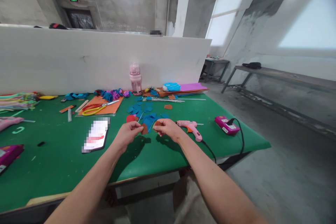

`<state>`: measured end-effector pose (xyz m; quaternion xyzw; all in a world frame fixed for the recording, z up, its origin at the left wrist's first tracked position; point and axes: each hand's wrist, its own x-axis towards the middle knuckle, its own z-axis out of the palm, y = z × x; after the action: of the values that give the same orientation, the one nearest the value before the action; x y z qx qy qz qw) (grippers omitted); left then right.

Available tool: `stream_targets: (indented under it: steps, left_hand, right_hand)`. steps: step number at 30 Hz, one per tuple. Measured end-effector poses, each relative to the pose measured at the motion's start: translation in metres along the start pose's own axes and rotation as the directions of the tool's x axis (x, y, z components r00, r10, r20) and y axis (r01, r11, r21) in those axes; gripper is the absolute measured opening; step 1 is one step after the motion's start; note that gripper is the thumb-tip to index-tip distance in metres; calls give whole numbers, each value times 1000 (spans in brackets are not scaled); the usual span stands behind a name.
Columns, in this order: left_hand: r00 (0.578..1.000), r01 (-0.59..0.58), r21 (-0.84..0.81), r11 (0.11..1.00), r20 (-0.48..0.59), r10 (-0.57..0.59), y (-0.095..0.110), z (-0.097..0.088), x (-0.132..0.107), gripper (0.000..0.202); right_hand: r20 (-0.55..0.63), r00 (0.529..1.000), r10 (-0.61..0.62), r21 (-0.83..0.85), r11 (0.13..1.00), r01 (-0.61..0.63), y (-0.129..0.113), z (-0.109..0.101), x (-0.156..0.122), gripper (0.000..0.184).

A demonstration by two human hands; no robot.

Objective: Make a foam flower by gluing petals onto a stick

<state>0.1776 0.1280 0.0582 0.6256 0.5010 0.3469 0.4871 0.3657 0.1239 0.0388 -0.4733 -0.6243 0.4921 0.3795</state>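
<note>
My left hand point(130, 132) pinches a small brown felt piece point(144, 129) between thumb and fingers. A second brown felt piece point(158, 123) is gripped in my right hand point(166, 129), partly covered by the fingers. Both hands are held a little above the green table, apart from each other. Blue felt pieces point(150, 119) lie just beyond them, beside a red round piece point(130, 118). Right of my right hand rests a pink glue gun point(193, 128) with a black cord. Another brown piece point(168, 106) lies farther back.
Left of the hands are a phone point(96, 134) and scissors point(98, 107) on an orange sheet point(112, 109). A pink bottle point(135, 79) stands against the white partition point(105, 59). A purple power strip point(226, 125) sits near the right edge of the green table point(147, 162).
</note>
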Motion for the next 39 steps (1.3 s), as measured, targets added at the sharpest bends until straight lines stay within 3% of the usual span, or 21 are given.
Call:
stream_targets:
  steps: [2, 4, 6, 9, 11, 17, 20, 26, 32, 36, 39]
  left_hand:
    - [996, 88, -132, 987, 35, -84, 0, -2, 0, 30]
    - [992, 123, -208, 970, 64, -112, 0, -2, 0, 32]
    - [992, 122, -231, 965, 56, -112, 0, 0, -1, 33]
    - [994, 108, -212, 971, 35, -103, 0, 6, -2, 33]
    - [994, 103, -187, 977, 41, -97, -1, 9, -3, 33]
    - [997, 79, -180, 981, 10, -79, 1, 1, -1, 34]
    - [996, 82, -198, 977, 51, -74, 3, -2, -1, 39]
    - [998, 8, -124, 992, 55, -2, 4, 12, -2, 35]
    - [995, 61, -140, 988, 87, -49, 7, 13, -2, 34]
    - [996, 11, 23, 1000, 84, -13, 8, 14, -5, 32]
    - [996, -1, 174, 985, 87, -14, 7, 17, -6, 31]
  right_hand:
    - [-154, 984, -94, -244, 968, 55, 3, -2, 5, 16]
    - [-282, 936, -209, -424, 903, 74, 3, -2, 8, 20]
    - [-322, 918, -231, -412, 907, 84, 1, 1, 7, 25]
    - [-158, 976, -150, -201, 973, 117, -5, 10, 2, 30]
    - [-68, 989, -132, -111, 986, 124, -7, 14, -2, 28]
    - [-66, 997, -25, 61, 998, 29, -10, 12, -10, 21]
    - [-61, 998, 35, 150, 988, -26, -13, 9, -15, 20]
    - [-39, 998, 54, 151, 987, -47, -18, 11, -21, 20]
    - [-18, 998, 54, 168, 985, -50, -11, 9, -22, 20]
    - [22, 998, 60, 117, 991, -63, -7, 9, -23, 21]
    - [6, 999, 43, -18, 999, -43, -5, -6, -25, 22]
